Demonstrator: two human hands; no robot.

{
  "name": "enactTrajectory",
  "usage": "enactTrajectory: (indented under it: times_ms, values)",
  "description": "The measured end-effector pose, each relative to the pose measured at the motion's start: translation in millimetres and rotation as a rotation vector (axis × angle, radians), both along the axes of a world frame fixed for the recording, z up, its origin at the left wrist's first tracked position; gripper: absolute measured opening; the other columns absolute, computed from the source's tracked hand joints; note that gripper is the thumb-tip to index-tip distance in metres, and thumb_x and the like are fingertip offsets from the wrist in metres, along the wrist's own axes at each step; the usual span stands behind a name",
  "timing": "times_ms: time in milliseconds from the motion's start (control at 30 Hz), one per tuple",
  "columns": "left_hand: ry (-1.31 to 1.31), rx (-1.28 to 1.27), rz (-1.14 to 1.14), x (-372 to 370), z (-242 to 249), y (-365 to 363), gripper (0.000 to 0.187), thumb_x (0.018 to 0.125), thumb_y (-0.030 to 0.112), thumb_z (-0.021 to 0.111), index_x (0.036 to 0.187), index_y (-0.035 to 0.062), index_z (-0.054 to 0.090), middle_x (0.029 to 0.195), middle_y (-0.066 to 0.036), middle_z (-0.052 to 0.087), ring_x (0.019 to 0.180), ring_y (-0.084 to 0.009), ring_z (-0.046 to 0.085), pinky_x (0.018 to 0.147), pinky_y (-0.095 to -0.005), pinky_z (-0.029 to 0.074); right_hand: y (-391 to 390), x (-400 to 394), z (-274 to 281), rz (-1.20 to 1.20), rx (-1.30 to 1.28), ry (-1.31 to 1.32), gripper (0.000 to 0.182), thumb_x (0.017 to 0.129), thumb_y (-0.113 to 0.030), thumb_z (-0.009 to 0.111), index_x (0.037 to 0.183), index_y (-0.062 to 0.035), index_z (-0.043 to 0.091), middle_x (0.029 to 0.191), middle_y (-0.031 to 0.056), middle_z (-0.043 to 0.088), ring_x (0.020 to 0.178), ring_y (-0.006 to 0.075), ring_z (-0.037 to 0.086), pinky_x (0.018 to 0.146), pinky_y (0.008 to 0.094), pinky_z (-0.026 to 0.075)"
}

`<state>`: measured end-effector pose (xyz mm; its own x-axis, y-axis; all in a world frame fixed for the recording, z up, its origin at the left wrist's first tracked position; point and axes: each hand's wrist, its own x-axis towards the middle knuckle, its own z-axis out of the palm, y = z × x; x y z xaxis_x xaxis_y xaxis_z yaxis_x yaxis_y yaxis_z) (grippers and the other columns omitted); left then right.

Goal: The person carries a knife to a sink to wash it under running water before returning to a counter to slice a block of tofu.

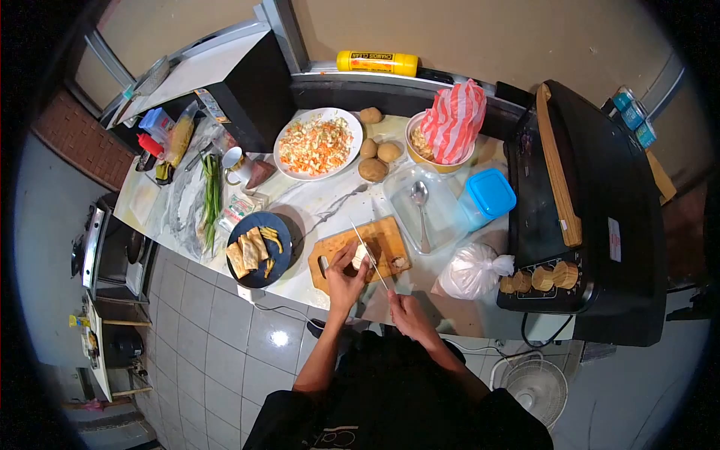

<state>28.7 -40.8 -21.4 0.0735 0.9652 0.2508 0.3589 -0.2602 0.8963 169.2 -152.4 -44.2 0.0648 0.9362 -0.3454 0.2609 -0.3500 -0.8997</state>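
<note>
My right hand (pixel 409 315) grips a knife (pixel 370 253), its blade slanting up and left over the wooden cutting board (pixel 337 244). On the board, my left hand (pixel 346 279) has its fingers closed on a pale, cream-white piece of food (pixel 361 257), right beside the blade. What kind of food it is I cannot make out. A small brownish-white scrap (pixel 400 263) lies near the board's right end. Left of the board, a dark plate (pixel 253 280) carries folded, browned wraps (pixel 245 253) and yellowish strips (pixel 270 238).
Behind the board are a white bowl of chopped vegetables (pixel 315 146), several potatoes (pixel 373 169), and a clear container with a spoon (pixel 421 214). On the right are a blue-lidded tub (pixel 490 193), a tied bag of white powder (pixel 472 271), and a black oven (pixel 585 202). Green stalks (pixel 211 196) lie left.
</note>
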Motion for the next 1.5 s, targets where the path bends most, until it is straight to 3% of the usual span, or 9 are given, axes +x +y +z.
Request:
enactTrajectory:
  times_ms: [67,200,300,633,833,1133,1500]
  values:
    - [-0.004,0.005,-0.002,0,-1,0,0.039,0.08,0.009,0.071,0.116,-0.0053,0.062,0.113,-0.02,0.064,0.101,-0.0238,0.063,0.086,-0.0307,0.049,0,-1,-10,0.009,0.029,-0.04,0.057,0.101,-0.045,0.035,0.067,-0.0014,0.047,0.05,0.0039,0.046,0.037,0.0138,0.047,0.039,0.0316,0.038]
    - [0.011,0.016,-0.004,-2,-7,1,0.039,0.081,0.009,0.071,0.116,-0.0044,0.062,0.114,-0.02,0.064,0.102,-0.024,0.063,0.087,-0.0312,0.049,-1,-5,-11,0.023,0.081,-0.102,0.056,0.101,-0.044,0.033,0.067,-0.0011,0.047,0.049,0.0051,0.046,0.036,0.0158,0.049,0.039,0.0327,0.039]
    - [0.018,0.013,-0.007,-2,-9,1,0.039,0.081,0.008,0.07,0.117,-0.004,0.062,0.115,-0.02,0.063,0.102,-0.0238,0.063,0.087,-0.031,0.049,-2,-5,-6,0.021,0.105,-0.1,0.056,0.101,-0.043,0.034,0.067,-0.0006,0.048,0.049,0.0077,0.048,0.036,0.0177,0.049,0.04,0.0345,0.04]
    - [0.05,0.023,0.005,-2,-4,-1,0.037,0.082,0.007,0.068,0.117,-0.0008,0.063,0.113,-0.018,0.064,0.097,-0.0209,0.064,0.081,-0.0297,0.05,-2,-13,7,-0.016,0.155,-0.137,0.052,0.101,-0.037,0.038,0.072,0.0037,0.05,0.057,0.0205,0.05,0.057,0.0378,0.055,0.056,0.045,0.04]
    - [0.023,-0.022,0.015,1,1,-1,0.035,0.081,0.005,0.067,0.115,-0.0014,0.064,0.111,-0.016,0.065,0.095,-0.018,0.063,0.079,-0.0281,0.05,-2,-13,4,-0.026,0.137,-0.093,0.052,0.101,-0.037,0.038,0.073,0.0042,0.05,0.058,0.0213,0.051,0.056,0.0384,0.054,0.056,0.0449,0.041]
    - [0.028,0.02,0.012,3,6,0,0.033,0.078,0.001,0.067,0.111,-0.0044,0.065,0.11,-0.018,0.065,0.101,-0.0236,0.063,0.088,-0.0319,0.048,0,-9,6,-0.013,0.114,-0.132,0.05,0.101,-0.036,0.04,0.074,0.0045,0.051,0.061,0.0251,0.051,0.061,0.0433,0.055,0.055,0.046,0.04]
    - [-0.009,0.005,0.015,1,-11,4,0.03,0.08,0.005,0.067,0.108,-0.0052,0.066,0.108,-0.018,0.066,0.101,-0.0234,0.064,0.087,-0.0316,0.048,2,-8,8,-0.008,0.121,-0.117,0.051,0.101,-0.036,0.036,0.076,0.0046,0.051,0.064,0.0271,0.052,0.065,0.046,0.055,0.058,0.0475,0.041]
